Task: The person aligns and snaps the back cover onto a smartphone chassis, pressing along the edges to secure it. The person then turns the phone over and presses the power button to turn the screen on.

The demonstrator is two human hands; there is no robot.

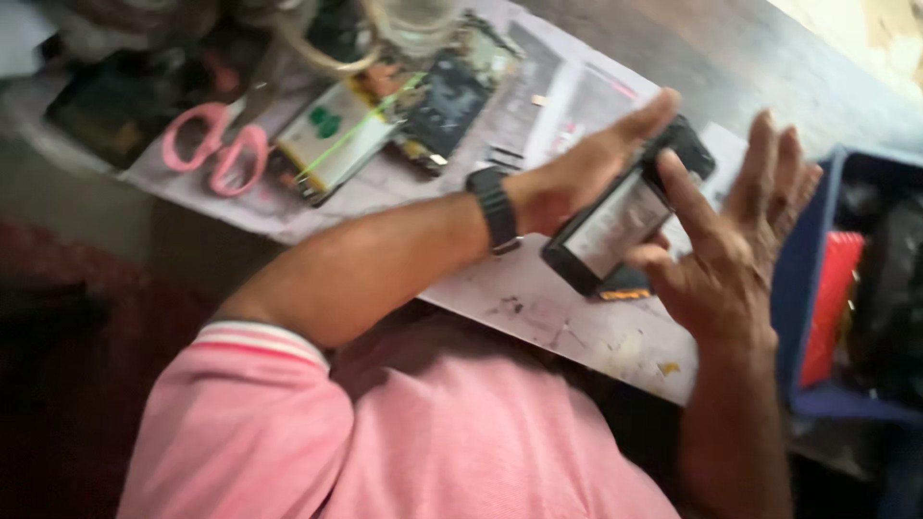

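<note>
the phone point(620, 226) sits tilted between both hands above the table's near edge point(577, 336), left hand point(586, 173) flat along its top, right hand point(731, 250) gripping its lower end with thumb.

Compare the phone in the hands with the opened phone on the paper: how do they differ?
The held phone is gripped between the left hand and the right hand, tilted above the paper; the opened phone lies flat near the pink scissors, untouched. The held phone shows a pale panel in a dark frame; the opened phone shows dark exposed innards. Both are dark, rectangular and similar in size.
</note>
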